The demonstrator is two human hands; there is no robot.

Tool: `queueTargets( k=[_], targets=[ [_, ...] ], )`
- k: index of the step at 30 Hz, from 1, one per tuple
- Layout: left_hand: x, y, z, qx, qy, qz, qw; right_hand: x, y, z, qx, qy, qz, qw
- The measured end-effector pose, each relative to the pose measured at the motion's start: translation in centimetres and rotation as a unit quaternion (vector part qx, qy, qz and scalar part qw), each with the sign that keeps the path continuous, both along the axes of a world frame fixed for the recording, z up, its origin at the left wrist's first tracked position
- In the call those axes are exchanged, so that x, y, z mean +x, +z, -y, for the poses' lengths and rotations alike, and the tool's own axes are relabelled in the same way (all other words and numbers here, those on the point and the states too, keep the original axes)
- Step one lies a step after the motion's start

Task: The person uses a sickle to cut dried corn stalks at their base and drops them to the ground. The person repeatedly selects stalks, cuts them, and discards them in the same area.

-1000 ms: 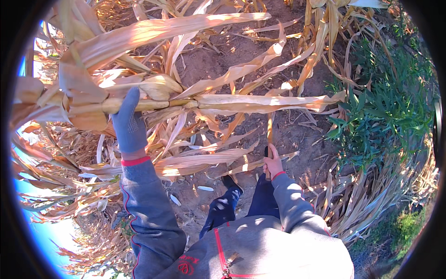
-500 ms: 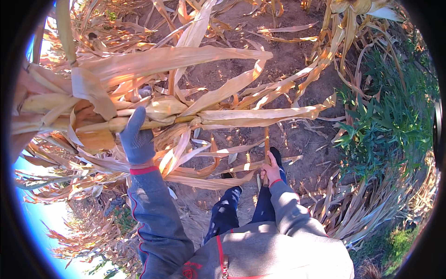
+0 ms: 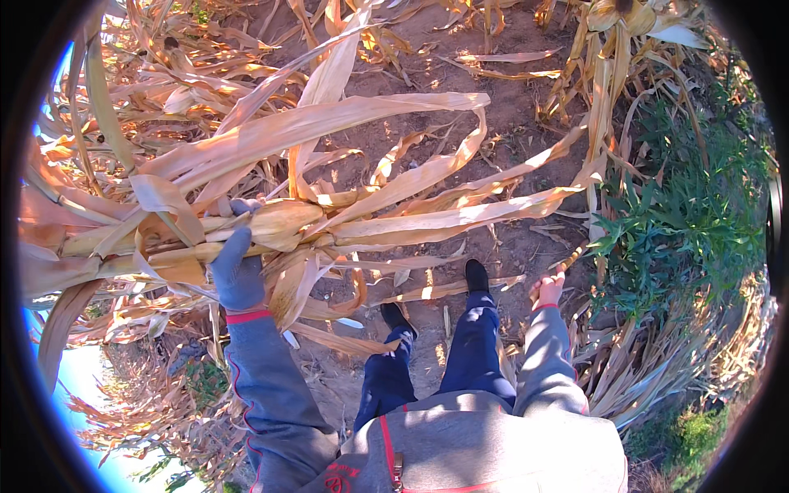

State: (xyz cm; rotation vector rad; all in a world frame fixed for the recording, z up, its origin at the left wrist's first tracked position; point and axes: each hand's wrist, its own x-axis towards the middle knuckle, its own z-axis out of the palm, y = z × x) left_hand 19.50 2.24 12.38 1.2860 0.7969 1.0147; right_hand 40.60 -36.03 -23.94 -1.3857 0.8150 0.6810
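Note:
My left hand [image 3: 238,267], in a grey glove, is wrapped round a bundle of dry corn stalks [image 3: 181,249] lying sideways at the left. A husk-covered ear [image 3: 285,224] sits just past its fingers, and long pale leaves [image 3: 460,218] trail off to the right. My right hand [image 3: 548,289] is bare and closed on a thin wooden handle [image 3: 574,256], held low to my right. The handle's far end is lost among the dry leaves, so any blade is not visible.
Standing dry corn [image 3: 604,82] rises at the far right, beside green weeds [image 3: 682,222]. Fallen leaves [image 3: 649,378] pile up at the near right. My black shoes [image 3: 477,276] stand on brown soil [image 3: 436,74] strewn with leaf scraps.
My right hand has swung out to the right with the wooden handle, away from my legs. The stalks in my left hand have shifted slightly nearer. Both my shoes now show more fully.

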Motion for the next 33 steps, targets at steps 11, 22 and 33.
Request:
queueTargets(
  k=[11,22,33],
  targets=[
    [0.6,-0.9,2.1,0.073,-0.002,-0.055,0.996,-6.4,3.3,-11.4,0.093,0.485,-0.015,0.869],
    [-3.5,-1.6,6.5,0.027,0.174,-0.081,0.981,-9.1,3.9,-15.0,0.139,0.453,-0.057,0.878],
    [-5.6,-2.0,2.4,0.005,0.173,-0.138,0.975,-7.0,10.7,-12.0,0.098,0.451,-0.118,0.879]
  ],
)
